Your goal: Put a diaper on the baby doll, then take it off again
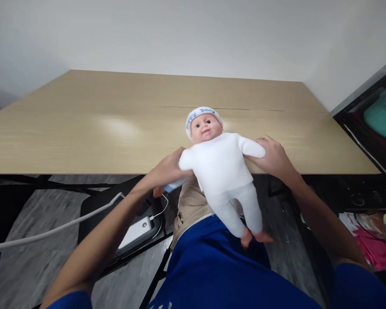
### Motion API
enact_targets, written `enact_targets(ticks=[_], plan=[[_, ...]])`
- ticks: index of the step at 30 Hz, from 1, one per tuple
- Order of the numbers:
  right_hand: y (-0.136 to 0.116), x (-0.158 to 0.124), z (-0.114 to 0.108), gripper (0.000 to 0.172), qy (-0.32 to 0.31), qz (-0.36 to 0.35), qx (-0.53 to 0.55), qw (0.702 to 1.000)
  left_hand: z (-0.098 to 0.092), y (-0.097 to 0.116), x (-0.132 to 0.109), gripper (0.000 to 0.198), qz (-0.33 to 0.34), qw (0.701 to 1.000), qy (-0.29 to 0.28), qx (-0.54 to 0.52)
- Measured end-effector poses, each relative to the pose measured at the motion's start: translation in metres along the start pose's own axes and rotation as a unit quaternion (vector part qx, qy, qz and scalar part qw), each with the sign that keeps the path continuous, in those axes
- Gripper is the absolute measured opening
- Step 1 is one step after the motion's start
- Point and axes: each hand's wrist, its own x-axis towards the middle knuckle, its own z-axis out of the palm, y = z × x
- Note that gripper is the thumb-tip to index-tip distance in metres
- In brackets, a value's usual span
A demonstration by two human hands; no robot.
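A baby doll (223,165) in a white top, pale trousers and a white cap with blue lettering is held face up over the front edge of the wooden table (141,98). My left hand (172,167) grips the doll's arm at the left of the picture. My right hand (272,156) has hold of its other arm, with the fingers behind the sleeve. The doll's head is over the tabletop and its legs hang over my lap. Below my left hand, a light blue item and something skin-coloured stick out, partly hidden.
A black chair (99,197) stands under the table at the left, with a white power bank (135,231) and cable on it. A thick white cable (51,229) crosses the left side. Dark shelves at the right hold a teal container (382,116) and pink cloth (373,249).
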Motion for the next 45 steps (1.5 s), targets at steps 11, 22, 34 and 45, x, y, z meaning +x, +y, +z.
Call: enact_targets(ticks=[11, 22, 34, 45], plan=[[0.054, 0.022, 0.058, 0.042, -0.025, 0.089, 0.000, 0.996, -0.007, -0.016, 0.074, 0.058, -0.004, 0.971, 0.027, 0.238], [0.076, 0.067, 0.101, 0.037, 0.034, 0.047, 0.012, 0.998, 0.002, -0.033, 0.132, 0.032, 0.012, 0.933, 0.158, 0.324], [0.119, 0.187, 0.142, 0.032, 0.104, 0.024, -0.018, 0.994, -0.028, -0.069, 0.259, 0.054, 0.022, 0.917, 0.260, 0.303], [0.152, 0.272, 0.161, 0.030, 0.097, 0.043, -0.055, 0.993, -0.059, -0.081, 0.353, 0.054, 0.026, 0.920, 0.272, 0.282]])
